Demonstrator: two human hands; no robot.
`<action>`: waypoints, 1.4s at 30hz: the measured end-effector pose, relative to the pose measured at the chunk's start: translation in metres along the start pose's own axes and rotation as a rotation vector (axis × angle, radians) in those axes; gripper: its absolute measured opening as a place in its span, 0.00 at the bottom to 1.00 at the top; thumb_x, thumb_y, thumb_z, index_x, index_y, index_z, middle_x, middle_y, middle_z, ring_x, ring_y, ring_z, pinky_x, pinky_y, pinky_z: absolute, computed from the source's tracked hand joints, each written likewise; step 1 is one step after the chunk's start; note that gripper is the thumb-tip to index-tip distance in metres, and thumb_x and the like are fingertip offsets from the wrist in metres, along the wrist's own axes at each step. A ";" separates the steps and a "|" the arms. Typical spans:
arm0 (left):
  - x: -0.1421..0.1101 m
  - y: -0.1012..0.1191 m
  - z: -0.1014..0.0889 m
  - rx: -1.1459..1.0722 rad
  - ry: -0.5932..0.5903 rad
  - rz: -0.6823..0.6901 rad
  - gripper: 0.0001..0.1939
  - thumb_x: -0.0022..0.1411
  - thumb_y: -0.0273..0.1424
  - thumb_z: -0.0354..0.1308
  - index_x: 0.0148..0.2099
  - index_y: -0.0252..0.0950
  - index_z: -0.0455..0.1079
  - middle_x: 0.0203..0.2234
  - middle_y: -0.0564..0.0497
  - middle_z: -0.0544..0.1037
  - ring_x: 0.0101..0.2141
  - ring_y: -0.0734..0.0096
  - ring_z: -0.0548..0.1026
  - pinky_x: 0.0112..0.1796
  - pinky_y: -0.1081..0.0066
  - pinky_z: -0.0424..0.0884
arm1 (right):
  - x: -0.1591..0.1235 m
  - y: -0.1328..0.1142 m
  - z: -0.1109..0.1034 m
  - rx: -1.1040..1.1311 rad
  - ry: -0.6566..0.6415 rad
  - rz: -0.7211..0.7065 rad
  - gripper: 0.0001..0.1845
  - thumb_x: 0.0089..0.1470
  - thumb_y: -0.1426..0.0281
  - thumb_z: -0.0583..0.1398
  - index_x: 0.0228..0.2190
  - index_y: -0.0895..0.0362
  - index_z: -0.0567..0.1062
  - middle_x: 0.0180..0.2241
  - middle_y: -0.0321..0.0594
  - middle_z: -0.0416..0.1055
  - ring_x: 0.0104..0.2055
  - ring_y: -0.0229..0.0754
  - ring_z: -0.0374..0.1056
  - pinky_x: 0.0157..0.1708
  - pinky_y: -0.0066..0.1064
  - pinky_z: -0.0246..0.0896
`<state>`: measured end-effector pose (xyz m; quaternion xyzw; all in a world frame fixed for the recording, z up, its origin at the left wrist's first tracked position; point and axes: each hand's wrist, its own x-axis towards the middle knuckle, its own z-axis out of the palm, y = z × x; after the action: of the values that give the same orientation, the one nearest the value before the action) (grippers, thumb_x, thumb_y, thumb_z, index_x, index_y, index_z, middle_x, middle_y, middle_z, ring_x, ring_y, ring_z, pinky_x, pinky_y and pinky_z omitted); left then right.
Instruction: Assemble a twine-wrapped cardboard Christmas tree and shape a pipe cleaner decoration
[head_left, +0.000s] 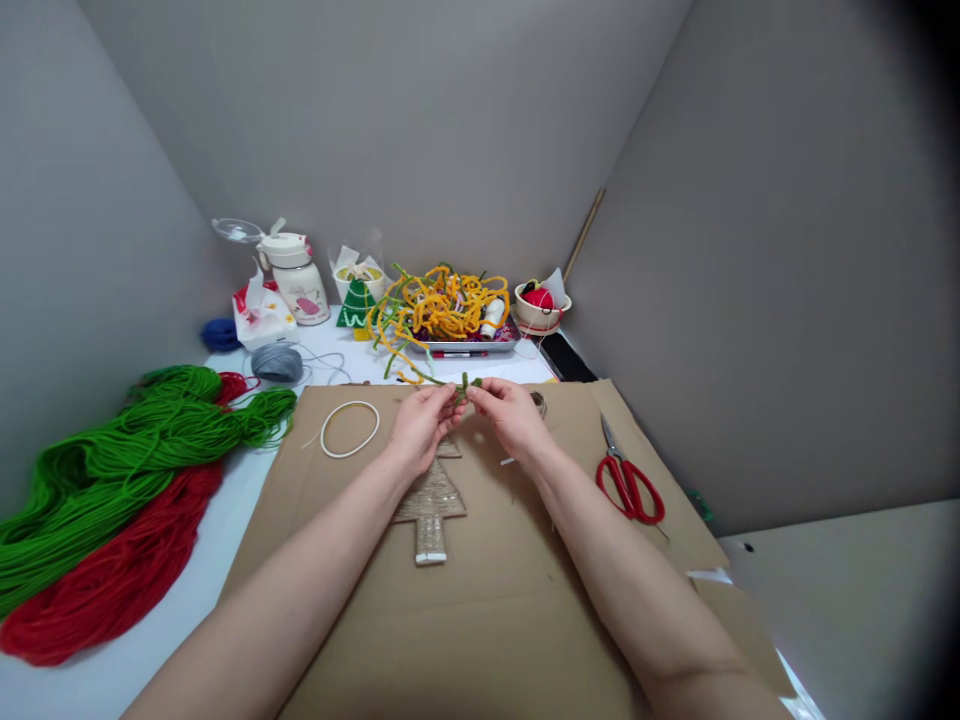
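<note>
My left hand (426, 422) and my right hand (510, 412) meet above the far part of the cardboard, fingertips pinched close together. Between them is a piece of green yarn (465, 383), with short ends standing up. A strand runs from it back toward the tray. Below my left hand lies a tree shape wrapped in brown twine (433, 495), its top partly hidden by the hand and its trunk end white. Just behind my right hand a small roll (538, 403) shows in part.
On the cardboard (480, 620) lie red-handled scissors (630, 485) at right and a white ring (350, 403) at left. Green yarn (112, 460) and red yarn (127, 570) fill the left side. Behind stand a bottle (300, 285), a tray (480, 347) of yellow yarn and a bowl (536, 315).
</note>
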<state>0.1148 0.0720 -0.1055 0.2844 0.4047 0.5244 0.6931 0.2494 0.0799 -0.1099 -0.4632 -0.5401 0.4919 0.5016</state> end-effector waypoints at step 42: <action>0.001 0.013 -0.024 1.157 0.132 1.109 0.08 0.59 0.32 0.54 0.39 0.40 0.73 0.35 0.46 0.75 0.40 0.63 0.69 0.45 0.63 0.62 | -0.007 -0.020 0.004 0.250 -0.025 0.119 0.14 0.41 0.62 0.63 0.18 0.57 0.65 0.18 0.30 0.58 0.20 0.31 0.52 0.25 0.27 0.50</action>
<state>0.0880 0.0765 -0.1070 0.7265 0.4520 0.5153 0.0491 0.2456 0.0713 -0.0904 -0.4221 -0.4525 0.5900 0.5186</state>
